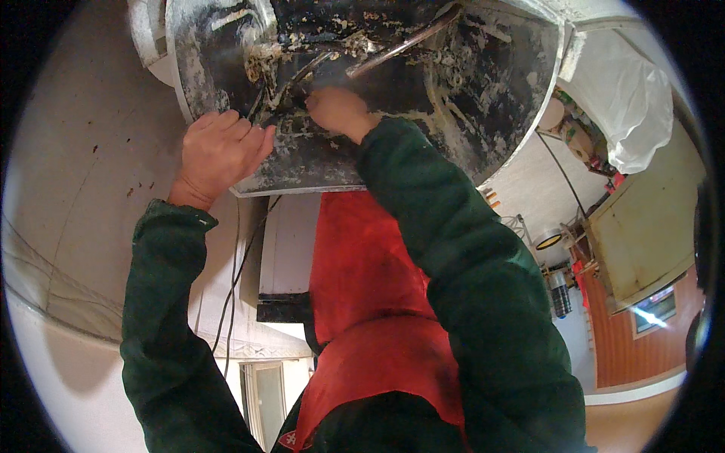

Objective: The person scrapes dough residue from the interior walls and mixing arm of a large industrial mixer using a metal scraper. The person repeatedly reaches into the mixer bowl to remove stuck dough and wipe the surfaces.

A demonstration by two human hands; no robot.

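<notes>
A large dark metal tub (521,124) with a pale rim fills the top of the view. Its inner walls carry whitish and yellowish crusted residue. My left hand (226,151) has its fingers curled over the tub's front left rim. Inside the tub, my right hand (341,112) is closed in a fist close to the bottom; whatever it holds, if anything, is hidden. Just beyond that fist slants a shiny metal rod (404,44), apart from the fingers. Left of the rod runs a thinner crusted bar (306,69).
A white plastic bag (623,113) hangs at the right above assorted goods. Below it stand a yellowish panel (642,219) and a wood-toned cabinet (630,340). A dark cable (236,283) hangs below the tub on the left. My red apron (377,279) is close under the rim.
</notes>
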